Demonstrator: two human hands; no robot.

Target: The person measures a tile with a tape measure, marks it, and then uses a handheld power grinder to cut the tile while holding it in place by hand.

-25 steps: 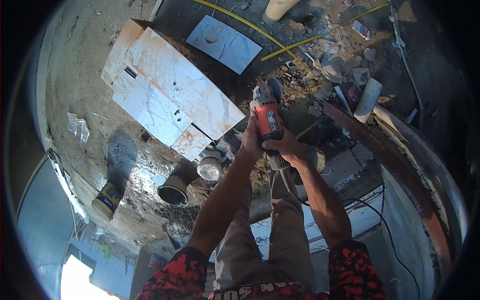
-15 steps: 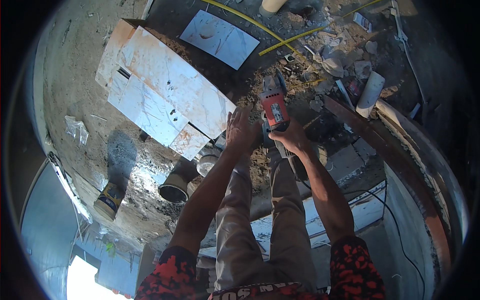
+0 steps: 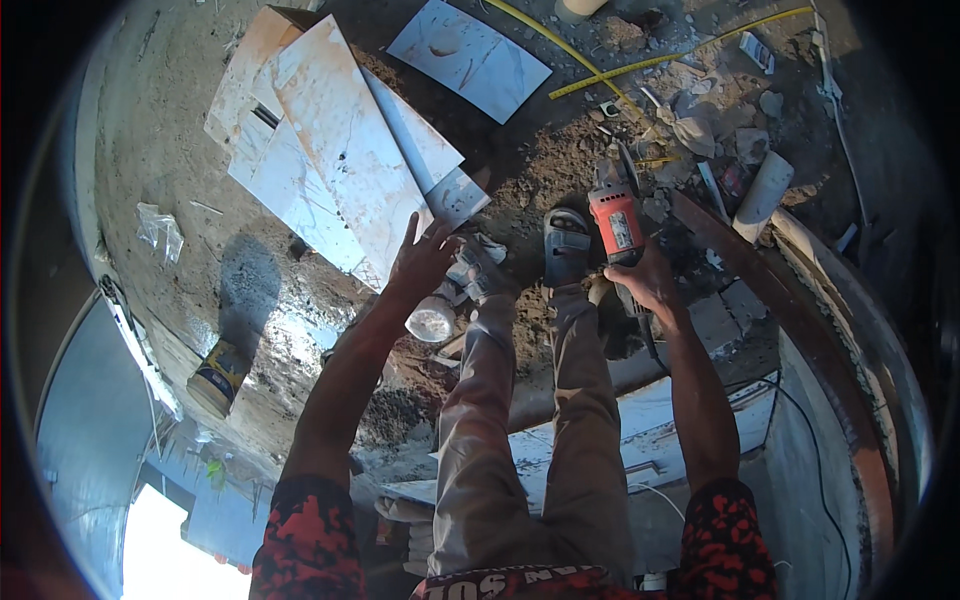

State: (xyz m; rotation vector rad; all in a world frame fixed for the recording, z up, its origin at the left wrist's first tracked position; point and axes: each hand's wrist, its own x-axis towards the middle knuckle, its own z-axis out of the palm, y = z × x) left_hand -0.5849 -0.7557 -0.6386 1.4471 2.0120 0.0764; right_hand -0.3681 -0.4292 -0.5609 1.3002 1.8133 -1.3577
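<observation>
My right hand point(image 3: 645, 278) is wrapped around the rear body of a red angle grinder point(image 3: 616, 220), held above the ground with its disc end pointing away from me. The cord trails back past my right forearm. My left hand point(image 3: 425, 262) is at the near end of a long white marbled tile point(image 3: 345, 125), fingers spread and apparently touching its edge; the fingertip contact is partly hidden. That tile lies askew on top of other marbled tiles point(image 3: 290, 195), overhanging them at an angle. A narrow tile piece point(image 3: 458, 197) shows beside its right edge.
A separate marbled tile point(image 3: 470, 58) lies on the dirt beyond. A yellow tape measure point(image 3: 680, 58) stretches at the far right among rubble. A white pipe piece point(image 3: 764, 197) and brown beam point(image 3: 780, 290) are on the right. Buckets point(image 3: 222, 380) stand left. My sandalled feet point(image 3: 567, 248) are close by.
The top tile has swivelled, its near end shifting left and exposing tile beneath. My left hand has moved left with it. My right hand has carried the grinder to the right.
</observation>
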